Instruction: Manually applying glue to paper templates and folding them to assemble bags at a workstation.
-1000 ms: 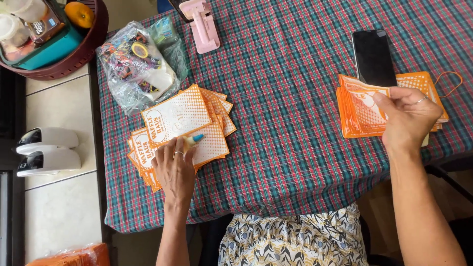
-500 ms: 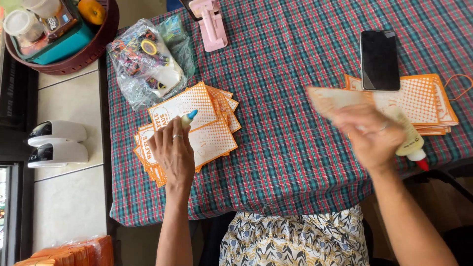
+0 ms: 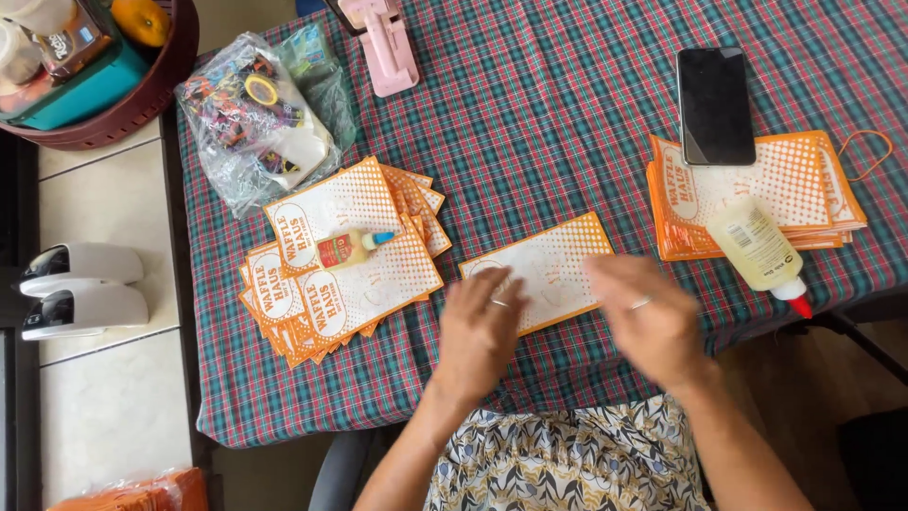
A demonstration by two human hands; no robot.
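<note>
A: Take the orange-and-white card (image 3: 541, 270) lying flat on the plaid surface (image 3: 567, 123) as your landmark. What lies left of it?

B: Left of the card you find a fanned stack of like cards (image 3: 345, 260) with a small glue bottle (image 3: 353, 249) resting on top. Further left and higher up sits a clear plastic bag of small items (image 3: 255, 118); a pink punch tool (image 3: 383, 43) lies above it to the right.

A: State your hands.

B: Your left hand (image 3: 482, 331) presses flat on the card's lower left corner, grip released, fingers extended. Your right hand (image 3: 648, 317) covers the card's right end; it is blurred, so you cannot tell its grip.

A: And right of the card?

B: A second card stack (image 3: 804, 189), carrying a black phone (image 3: 714, 104) and a larger glue bottle (image 3: 757, 251).
</note>
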